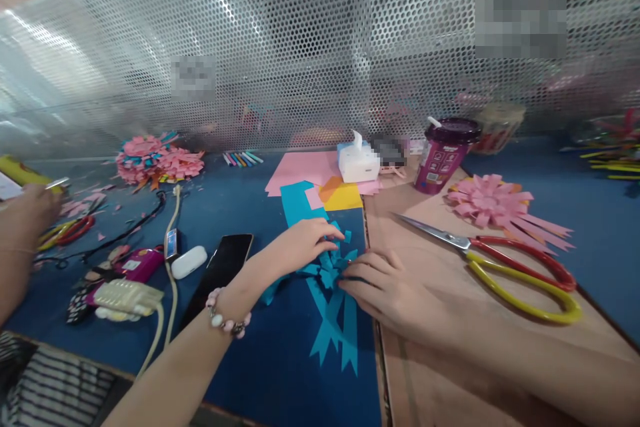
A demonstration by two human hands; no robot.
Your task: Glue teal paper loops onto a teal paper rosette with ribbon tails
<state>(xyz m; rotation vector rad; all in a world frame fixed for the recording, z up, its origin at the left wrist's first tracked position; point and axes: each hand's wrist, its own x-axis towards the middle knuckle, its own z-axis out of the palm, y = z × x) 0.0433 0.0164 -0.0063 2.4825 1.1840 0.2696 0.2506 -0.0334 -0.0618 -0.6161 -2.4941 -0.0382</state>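
Both my hands work a blue paper flower (334, 293) of cut strips lying on the blue table cover (270, 360). My left hand (305, 243), with a bead bracelet on its wrist, pinches the strips at the top of the piece. My right hand (387, 290) presses its fingers together on the flower's gathered middle from the right. The loose pointed strip ends fan out toward me.
Red and yellow scissors (505, 260) and a finished pink paper flower (493, 203) lie right. A purple cup (443, 153), white tissue box (356, 160), coloured paper sheets (310, 180) stand behind. A black phone (220, 273), earbud case (189, 261), cables lie left. Another person's hand (25, 213) is far left.
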